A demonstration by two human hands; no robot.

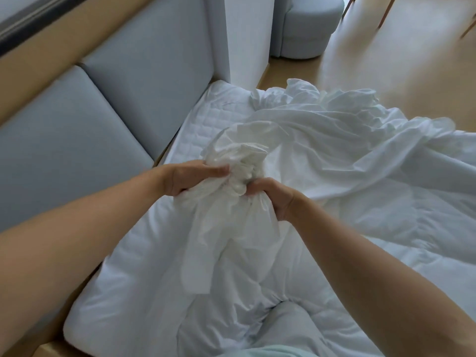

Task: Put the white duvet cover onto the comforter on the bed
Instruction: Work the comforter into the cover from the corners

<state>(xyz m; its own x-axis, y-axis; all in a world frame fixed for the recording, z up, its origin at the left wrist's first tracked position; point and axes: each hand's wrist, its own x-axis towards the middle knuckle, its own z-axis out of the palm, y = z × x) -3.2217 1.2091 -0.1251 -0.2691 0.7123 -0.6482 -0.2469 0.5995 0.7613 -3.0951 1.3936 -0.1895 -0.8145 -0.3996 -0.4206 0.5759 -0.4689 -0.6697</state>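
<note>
White duvet cover (322, 140) lies crumpled across the far half of the bed, its thin wrinkled cloth spreading toward the right edge and heaping up at the far end near the floor. One part of it is gathered into a tight wad, held up between both hands over the middle of the bed, and a loose fold hangs down from the wad onto the bedding below.

The left hand (190, 177) grips the wad from the left, fingers curled together into the cloth with the thumb laid along the top. The right hand (273, 197) grips it from the right and slightly nearer, fingers curled round the bunched fabric. Their tips are buried in the folds, so I cannot tell just how they lie. The two hands sit close together with only the wad between them, and both forearms are bare.

Under the cover, the thicker comforter (391, 243) lies flat over the near and right parts of the bed, one puffy corner reaching the near left edge. Beyond the left hand a strip of quilted mattress pad (206, 119) shows. A knee (291, 323) in pale blue cloth presses into the comforter at the near edge.

A padded pale blue headboard (77, 130) runs along the left side. Past the bed are a white pillar (247, 34), a round pale blue chair (306, 27) and a shiny wooden floor (386, 47).
</note>
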